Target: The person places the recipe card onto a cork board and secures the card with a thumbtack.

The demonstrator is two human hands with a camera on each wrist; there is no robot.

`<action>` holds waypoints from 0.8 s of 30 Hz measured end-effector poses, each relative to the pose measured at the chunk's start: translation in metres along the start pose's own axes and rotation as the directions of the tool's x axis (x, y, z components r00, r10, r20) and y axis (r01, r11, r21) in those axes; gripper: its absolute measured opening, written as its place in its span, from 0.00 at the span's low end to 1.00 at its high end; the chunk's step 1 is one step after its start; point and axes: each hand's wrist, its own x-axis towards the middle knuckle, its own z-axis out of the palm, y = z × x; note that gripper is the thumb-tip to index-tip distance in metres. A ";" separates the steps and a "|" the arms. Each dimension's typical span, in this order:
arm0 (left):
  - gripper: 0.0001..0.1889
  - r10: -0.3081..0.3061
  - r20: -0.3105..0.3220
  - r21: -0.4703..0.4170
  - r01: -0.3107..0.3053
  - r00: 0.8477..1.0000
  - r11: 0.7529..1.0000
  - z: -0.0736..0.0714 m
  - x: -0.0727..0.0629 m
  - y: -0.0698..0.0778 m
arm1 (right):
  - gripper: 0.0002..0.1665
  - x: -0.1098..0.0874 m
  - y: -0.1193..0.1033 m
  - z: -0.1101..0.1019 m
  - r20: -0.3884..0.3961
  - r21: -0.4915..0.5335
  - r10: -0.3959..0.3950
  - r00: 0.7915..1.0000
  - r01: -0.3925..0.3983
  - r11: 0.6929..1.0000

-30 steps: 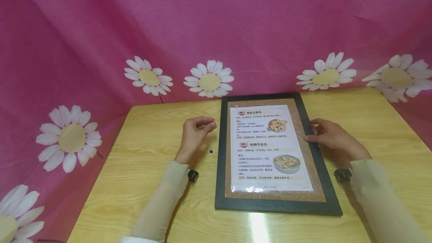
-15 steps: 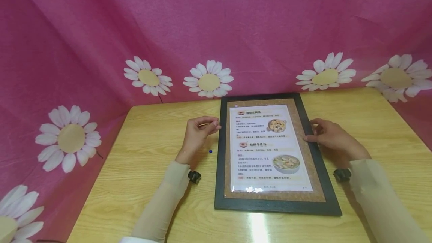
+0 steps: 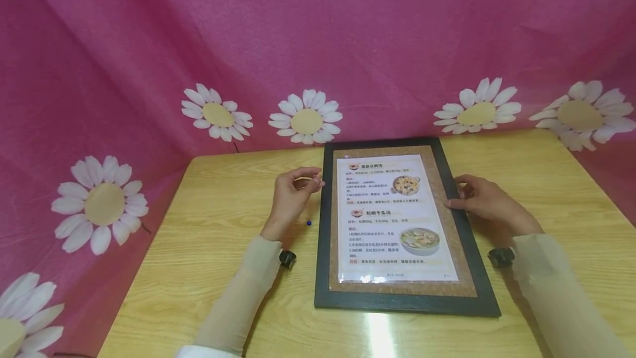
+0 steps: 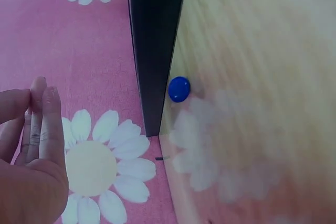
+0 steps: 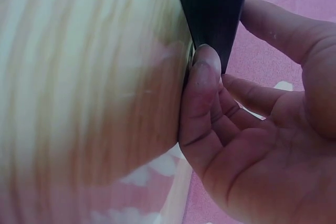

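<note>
A black-framed cork board [image 3: 464, 286] lies on the wooden table [image 3: 164, 258] with a printed recipe sheet [image 3: 370, 239] on it. At the sheet's top left corner is a small pale pin [image 3: 346, 156]. My right hand [image 3: 489, 199] grips the board's right edge, thumb over the frame, and the right wrist view shows fingers [image 5: 202, 85] at the frame's edge. My left hand [image 3: 293, 195] hovers beside the left edge, thumb and fingertips close together; whether something small sits between them I cannot tell. A blue round-headed piece [image 4: 179, 89] rests on the table below it.
A pink cloth [image 3: 377, 43] with white daisies hangs behind the table and along its left side. Table surface shows on both sides of the board. Black bands with small devices [image 3: 287, 259] are on both wrists.
My left hand has shifted slightly right, up to the board's left edge, and the gap behind its thumb has widened. My right hand has kept its grip on the board.
</note>
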 end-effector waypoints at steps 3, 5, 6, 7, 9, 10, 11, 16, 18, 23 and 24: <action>0.10 0.015 0.022 0.044 -0.016 1.000 0.999 0.005 0.007 -0.001 | 0.51 0.002 0.000 0.000 -0.008 -0.035 -0.012 1.000 0.011 0.999; 0.10 0.003 0.044 0.050 -0.005 0.999 0.999 0.011 0.013 0.000 | 0.52 0.003 0.001 0.000 -0.004 -0.022 0.001 1.000 -0.001 1.000; 0.10 -0.002 0.051 0.050 0.000 0.999 0.999 0.015 0.016 0.001 | 0.52 0.003 0.001 0.000 -0.002 -0.013 0.005 1.000 -0.005 1.000; 0.10 -0.010 0.057 0.056 0.007 0.998 0.998 0.019 0.019 0.001 | 0.53 0.003 0.002 0.000 0.001 -0.008 0.009 1.000 -0.009 1.000; 0.11 -0.017 0.072 0.081 0.011 0.997 0.997 0.026 0.026 0.004 | 0.53 0.004 0.002 0.001 0.004 -0.001 0.015 1.000 -0.015 1.000; 0.11 -0.017 0.079 0.105 0.009 0.997 0.994 0.029 0.030 0.005 | 0.53 0.004 0.003 0.002 0.006 0.005 0.020 1.000 -0.020 1.000; 0.11 -0.015 0.087 0.133 0.003 0.996 0.991 0.033 0.034 0.007 | 0.53 0.005 0.003 0.002 0.004 0.004 0.018 1.000 -0.018 1.000; 0.11 0.023 0.163 0.307 -0.073 0.986 0.949 0.052 0.053 0.009 | 0.54 0.004 0.004 0.004 0.002 0.015 0.026 1.000 -0.026 1.000; 0.10 0.037 0.202 0.376 -0.112 0.979 0.920 0.060 0.058 0.008 | 0.55 0.004 0.004 0.003 0.004 0.013 0.030 1.000 -0.030 0.999; 0.08 0.066 0.266 0.496 -0.195 0.962 0.846 0.075 0.076 0.013 | 0.55 0.005 0.003 0.001 0.002 -0.015 0.031 1.000 -0.031 0.999; 0.08 0.069 0.270 0.508 -0.203 0.960 0.837 0.078 0.080 0.015 | 0.55 0.005 0.003 0.000 0.000 -0.019 0.028 1.000 -0.028 0.999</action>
